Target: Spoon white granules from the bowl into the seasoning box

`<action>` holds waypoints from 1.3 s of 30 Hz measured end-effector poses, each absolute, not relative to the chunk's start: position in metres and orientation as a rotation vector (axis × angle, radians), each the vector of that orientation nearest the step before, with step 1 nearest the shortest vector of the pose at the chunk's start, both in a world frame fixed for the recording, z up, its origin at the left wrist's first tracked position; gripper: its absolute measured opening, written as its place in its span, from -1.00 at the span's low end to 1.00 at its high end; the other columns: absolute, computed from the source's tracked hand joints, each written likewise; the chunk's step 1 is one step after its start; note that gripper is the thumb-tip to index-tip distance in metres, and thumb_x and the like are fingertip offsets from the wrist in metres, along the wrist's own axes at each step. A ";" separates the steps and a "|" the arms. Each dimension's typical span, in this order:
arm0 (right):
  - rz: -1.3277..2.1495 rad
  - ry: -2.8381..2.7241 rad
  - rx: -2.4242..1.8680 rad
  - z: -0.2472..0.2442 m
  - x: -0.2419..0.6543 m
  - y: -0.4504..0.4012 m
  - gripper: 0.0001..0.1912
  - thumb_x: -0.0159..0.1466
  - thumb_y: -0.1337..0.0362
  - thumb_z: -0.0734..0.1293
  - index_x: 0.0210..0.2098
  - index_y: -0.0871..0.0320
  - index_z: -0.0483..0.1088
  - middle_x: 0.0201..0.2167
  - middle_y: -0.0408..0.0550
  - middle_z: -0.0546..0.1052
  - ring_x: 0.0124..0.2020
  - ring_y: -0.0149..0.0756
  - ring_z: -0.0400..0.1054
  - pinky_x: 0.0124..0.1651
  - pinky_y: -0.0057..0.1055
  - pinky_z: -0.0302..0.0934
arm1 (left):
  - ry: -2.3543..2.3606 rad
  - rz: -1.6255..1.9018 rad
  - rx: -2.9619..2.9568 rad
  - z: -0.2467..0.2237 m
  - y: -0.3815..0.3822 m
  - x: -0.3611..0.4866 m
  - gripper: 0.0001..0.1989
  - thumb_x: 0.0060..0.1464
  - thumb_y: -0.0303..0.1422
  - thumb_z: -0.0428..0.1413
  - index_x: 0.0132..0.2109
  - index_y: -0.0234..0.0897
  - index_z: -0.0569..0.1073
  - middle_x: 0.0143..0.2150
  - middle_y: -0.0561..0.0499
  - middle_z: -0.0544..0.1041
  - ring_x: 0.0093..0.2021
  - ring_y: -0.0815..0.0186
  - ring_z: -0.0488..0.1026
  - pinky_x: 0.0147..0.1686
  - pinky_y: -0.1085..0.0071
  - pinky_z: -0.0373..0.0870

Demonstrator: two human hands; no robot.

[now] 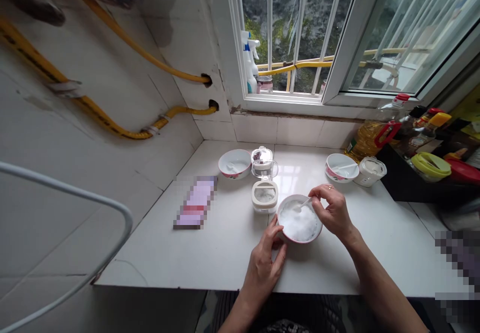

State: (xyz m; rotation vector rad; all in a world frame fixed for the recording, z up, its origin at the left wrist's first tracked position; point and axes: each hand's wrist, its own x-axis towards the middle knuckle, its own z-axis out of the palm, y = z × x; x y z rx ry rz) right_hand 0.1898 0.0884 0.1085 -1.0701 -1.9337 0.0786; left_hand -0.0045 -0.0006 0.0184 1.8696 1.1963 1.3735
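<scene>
A white bowl [300, 220] with a pinkish rim stands near the counter's front, holding white, powder-like stuff. My right hand [332, 210] pinches the handle of a small white spoon [304, 203], whose head rests in the white stuff. At the bowl's left side, my left hand [267, 258] steadies it, fingers apart and fingertips against the wall. Just left of the bowl is a clear container [264, 197] with a cream rim. Behind that container sits another clear jar [261, 159] with dark contents.
Two more bowls with spoons stand on the counter, at back left [234, 164] and back right [341, 168]. Beside the right one are a white-filled jar [370, 171] and an oil bottle [369, 135]. A blurred purple object [195, 203] lies on the left.
</scene>
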 end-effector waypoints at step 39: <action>0.205 -1.954 -0.898 0.098 0.149 0.089 -0.81 0.37 0.40 0.21 -0.23 0.08 0.45 -0.39 -0.04 0.62 -0.29 -0.19 0.46 -0.10 -0.20 0.30 | 1.226 1.347 1.875 0.017 0.000 -0.005 -0.65 0.27 -0.46 0.02 0.17 -0.21 0.31 0.32 -0.29 0.35 -0.23 0.33 0.61 -0.19 0.37 0.61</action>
